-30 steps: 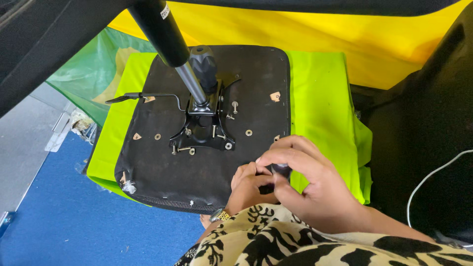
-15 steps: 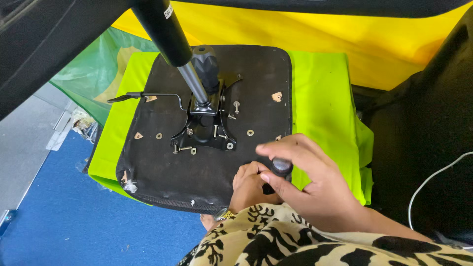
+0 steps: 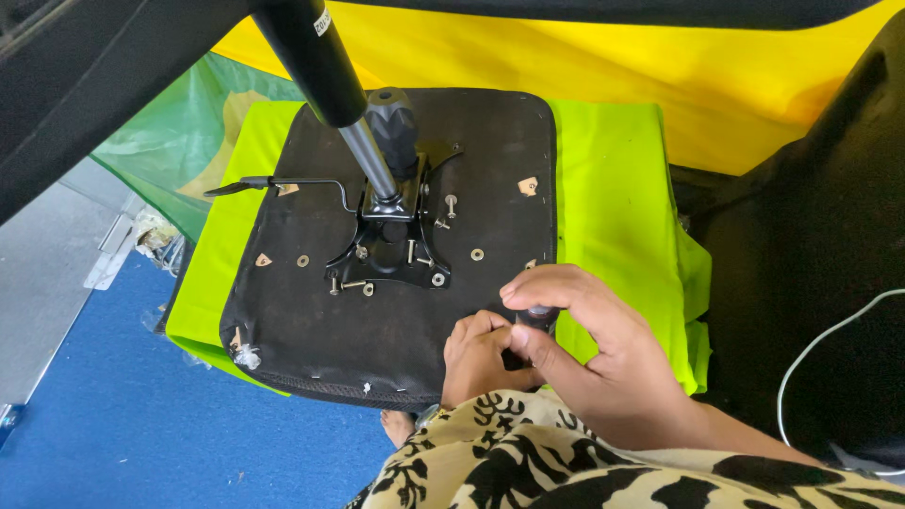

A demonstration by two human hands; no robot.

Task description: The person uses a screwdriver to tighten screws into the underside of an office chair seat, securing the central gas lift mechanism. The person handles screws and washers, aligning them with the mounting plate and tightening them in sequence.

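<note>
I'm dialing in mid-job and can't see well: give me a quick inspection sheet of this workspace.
Surface: black underside of chair seat lying on bright green cloth.
Job's things: small dark knob-like part at the seat's near edge; metal mechanism plate with gas cylinder.
Clutter: loose screws and washers on the seat.
Grippers: left hand fisted at the part; right hand pinching its top.
Cables: white cable at right.
Surroundings: blue floor, yellow sheet.

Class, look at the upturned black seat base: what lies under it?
Under the black seat base a lime-green cloth shows at both sides, with blue floor below. The base covers the cloth's middle. Both hands work at its near edge.
</note>
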